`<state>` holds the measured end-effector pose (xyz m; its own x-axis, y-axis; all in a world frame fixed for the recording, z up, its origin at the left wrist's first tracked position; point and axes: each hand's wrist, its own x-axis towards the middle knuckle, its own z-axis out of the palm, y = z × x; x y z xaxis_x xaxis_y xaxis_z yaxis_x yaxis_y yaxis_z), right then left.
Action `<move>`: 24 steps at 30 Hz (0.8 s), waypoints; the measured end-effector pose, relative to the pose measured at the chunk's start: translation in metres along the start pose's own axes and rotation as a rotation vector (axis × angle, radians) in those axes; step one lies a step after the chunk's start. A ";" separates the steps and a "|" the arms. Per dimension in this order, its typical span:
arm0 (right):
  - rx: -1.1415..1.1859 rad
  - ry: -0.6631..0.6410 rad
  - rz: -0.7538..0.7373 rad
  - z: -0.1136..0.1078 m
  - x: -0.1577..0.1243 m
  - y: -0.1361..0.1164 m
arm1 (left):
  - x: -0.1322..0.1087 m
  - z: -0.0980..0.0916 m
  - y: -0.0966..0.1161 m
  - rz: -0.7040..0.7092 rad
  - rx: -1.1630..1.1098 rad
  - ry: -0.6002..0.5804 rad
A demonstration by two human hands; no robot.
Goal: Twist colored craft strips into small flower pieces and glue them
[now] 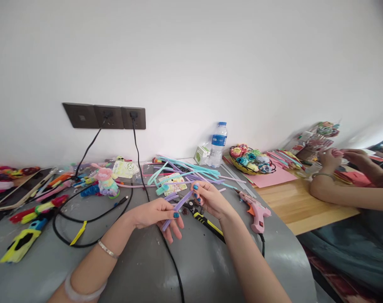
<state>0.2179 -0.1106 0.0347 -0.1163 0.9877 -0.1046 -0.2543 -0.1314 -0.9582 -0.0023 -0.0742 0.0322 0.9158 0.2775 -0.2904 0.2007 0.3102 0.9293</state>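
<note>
Purple pipe cleaners (182,202) are held up between my two hands over the grey table (141,269). My left hand (159,215) has its thumb pressed against them, its lower fingers loosely spread. The fingertips of my right hand (210,198) pinch the upper end of one purple piece. Just beyond lies a loose pile of turquoise and lilac pipe cleaners (191,171). Black and yellow pliers (208,225) rest beneath my right hand, partly hidden by it. To the right is a pink glue gun (257,212) with an orange trigger.
A water bottle (218,145) and a small box (202,155) stand by the wall. A basket of flowers (251,159) sits right of them. Black cables (175,265) cross the table; a pastel plush figure (106,182) is left. At far right a person's hands (333,160) are busy.
</note>
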 end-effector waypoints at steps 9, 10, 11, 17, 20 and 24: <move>-0.986 0.277 -0.281 -0.032 0.044 -0.004 | -0.016 -0.024 0.010 0.163 -0.048 0.410; -1.030 0.272 -0.281 -0.035 0.047 -0.005 | -0.016 -0.027 0.010 0.199 -0.057 0.452; -1.072 0.268 -0.281 -0.037 0.048 -0.006 | -0.016 -0.029 0.009 0.224 -0.062 0.474; -1.182 0.248 -0.331 -0.041 0.045 -0.018 | -0.014 -0.033 0.006 0.307 -0.016 0.579; -1.128 0.298 -0.413 -0.046 0.040 -0.038 | -0.012 -0.034 0.006 0.332 0.003 0.617; -0.922 0.410 -0.539 -0.053 0.035 -0.071 | -0.008 -0.037 0.003 0.334 0.049 0.625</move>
<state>0.2823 -0.0622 0.0849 0.1590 0.8723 0.4624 0.6445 0.2631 -0.7179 -0.0220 -0.0423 0.0294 0.5633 0.8247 -0.0508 -0.0278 0.0804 0.9964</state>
